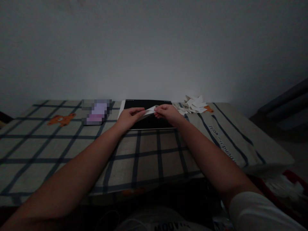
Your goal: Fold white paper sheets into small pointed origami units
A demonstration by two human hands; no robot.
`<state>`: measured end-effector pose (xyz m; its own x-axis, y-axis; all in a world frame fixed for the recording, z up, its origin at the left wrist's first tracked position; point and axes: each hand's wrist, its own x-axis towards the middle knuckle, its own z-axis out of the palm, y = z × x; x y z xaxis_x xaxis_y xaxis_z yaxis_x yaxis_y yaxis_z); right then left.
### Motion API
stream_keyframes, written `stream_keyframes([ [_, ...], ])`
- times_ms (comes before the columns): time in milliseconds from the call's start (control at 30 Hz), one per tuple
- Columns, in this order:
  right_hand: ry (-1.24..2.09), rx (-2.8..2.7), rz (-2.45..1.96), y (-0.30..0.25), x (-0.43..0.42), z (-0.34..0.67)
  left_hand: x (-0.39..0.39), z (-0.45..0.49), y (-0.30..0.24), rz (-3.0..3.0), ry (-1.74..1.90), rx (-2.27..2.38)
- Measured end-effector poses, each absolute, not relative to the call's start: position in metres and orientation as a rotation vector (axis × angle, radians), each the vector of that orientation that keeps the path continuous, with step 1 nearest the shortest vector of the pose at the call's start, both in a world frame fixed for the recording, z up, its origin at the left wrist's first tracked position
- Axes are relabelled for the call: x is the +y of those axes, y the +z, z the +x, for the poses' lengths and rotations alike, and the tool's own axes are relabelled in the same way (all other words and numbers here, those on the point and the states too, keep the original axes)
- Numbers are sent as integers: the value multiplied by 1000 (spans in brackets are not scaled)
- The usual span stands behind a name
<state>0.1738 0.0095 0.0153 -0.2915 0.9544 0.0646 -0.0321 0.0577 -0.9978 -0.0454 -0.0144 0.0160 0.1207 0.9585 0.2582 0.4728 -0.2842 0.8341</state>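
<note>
A folded strip of white paper (149,111) stretches between my two hands, above a flat black board with a pale border (149,124). My left hand (130,118) pinches the strip's left end between thumb and fingers. At the other end, my right hand (167,113) grips it with bent fingertips. Just beyond my right hand lies a pile of folded white paper pieces (194,104), partly hidden by that hand.
A checked tablecloth with bear prints (72,144) covers the table, which meets a plain wall (154,51). To the left lies a blurred-out phone-like object (97,112). Dark folded material (286,102) is at the far right, and a red-edged item with whitish contents (286,186) sits below the table's right edge.
</note>
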Motion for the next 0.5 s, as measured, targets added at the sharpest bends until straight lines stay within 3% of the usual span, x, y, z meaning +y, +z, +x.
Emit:
stream_keyframes([
  [333,1440,-1528,-1144,28,5,184,-6,-57,16,1911,1089,1681],
  [500,1315,-1713,-1401,32,6,198,3,-69,11,1985,1006,1834],
])
